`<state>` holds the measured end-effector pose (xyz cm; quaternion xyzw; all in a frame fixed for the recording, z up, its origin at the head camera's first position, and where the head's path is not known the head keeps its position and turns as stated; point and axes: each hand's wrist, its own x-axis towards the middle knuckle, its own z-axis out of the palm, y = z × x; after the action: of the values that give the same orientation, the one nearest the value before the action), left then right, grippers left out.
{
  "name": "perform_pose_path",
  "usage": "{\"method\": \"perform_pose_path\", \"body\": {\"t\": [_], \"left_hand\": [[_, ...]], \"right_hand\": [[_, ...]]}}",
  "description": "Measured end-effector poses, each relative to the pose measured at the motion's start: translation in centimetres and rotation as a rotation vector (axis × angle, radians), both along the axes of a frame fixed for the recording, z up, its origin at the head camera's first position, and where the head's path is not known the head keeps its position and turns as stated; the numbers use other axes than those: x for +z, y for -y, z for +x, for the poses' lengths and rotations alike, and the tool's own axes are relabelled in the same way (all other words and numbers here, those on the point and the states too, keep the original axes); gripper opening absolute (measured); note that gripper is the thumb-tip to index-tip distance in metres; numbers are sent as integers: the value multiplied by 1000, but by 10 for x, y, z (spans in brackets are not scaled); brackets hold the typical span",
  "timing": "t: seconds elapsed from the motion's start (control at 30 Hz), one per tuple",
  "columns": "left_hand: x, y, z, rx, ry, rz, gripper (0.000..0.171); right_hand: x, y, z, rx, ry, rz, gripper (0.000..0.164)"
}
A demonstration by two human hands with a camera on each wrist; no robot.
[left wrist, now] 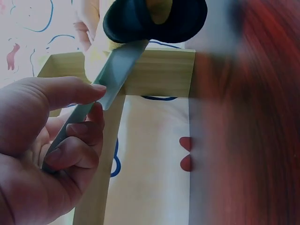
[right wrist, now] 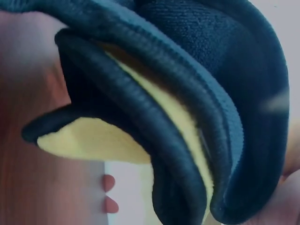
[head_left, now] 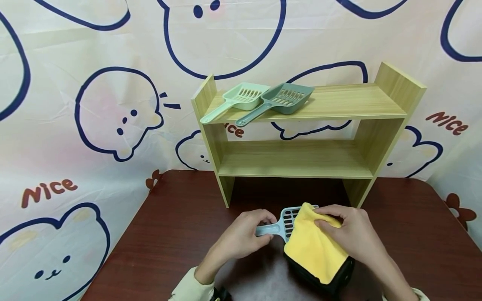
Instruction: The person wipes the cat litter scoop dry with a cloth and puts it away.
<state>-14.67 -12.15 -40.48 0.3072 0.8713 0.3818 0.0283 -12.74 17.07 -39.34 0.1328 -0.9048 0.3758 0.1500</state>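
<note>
My left hand (head_left: 242, 234) grips the handle of a light blue slotted litter scoop (head_left: 272, 228), its thumb and curled fingers round the handle in the left wrist view. A yellow cloth (head_left: 315, 246) with a dark underside and edge drapes over the scoop's head, hiding most of it. My right hand (head_left: 354, 230) pinches the cloth at its upper right, thumb and fingers on the yellow face. In the right wrist view the dark side of the cloth (right wrist: 187, 61) hangs in folds close to the camera, and most of the right hand is hidden there.
A light wooden shelf (head_left: 295, 159) stands at the back of the dark brown table (head_left: 158, 246). On its top board lie a pale green litter scoop (head_left: 244, 96) and a grey-green one (head_left: 288, 98), handles jutting over the front edge. Behind hangs a cartoon-printed backdrop (head_left: 113, 188).
</note>
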Motion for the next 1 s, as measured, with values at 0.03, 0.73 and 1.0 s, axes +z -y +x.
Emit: {"method": "perform_pose_path", "body": {"t": [0.03,0.73,1.0], "left_hand": [[0,-1,0,-4,0,-5,25],[-3,-5,1,3,-5,11,25],[0,5,-3,30,-5,43,25]], "right_hand": [[-1,2,0,6,3,-1,23],[0,7,1,17,3,-19,24],[11,-10,0,-47,-3,-27,23]]}}
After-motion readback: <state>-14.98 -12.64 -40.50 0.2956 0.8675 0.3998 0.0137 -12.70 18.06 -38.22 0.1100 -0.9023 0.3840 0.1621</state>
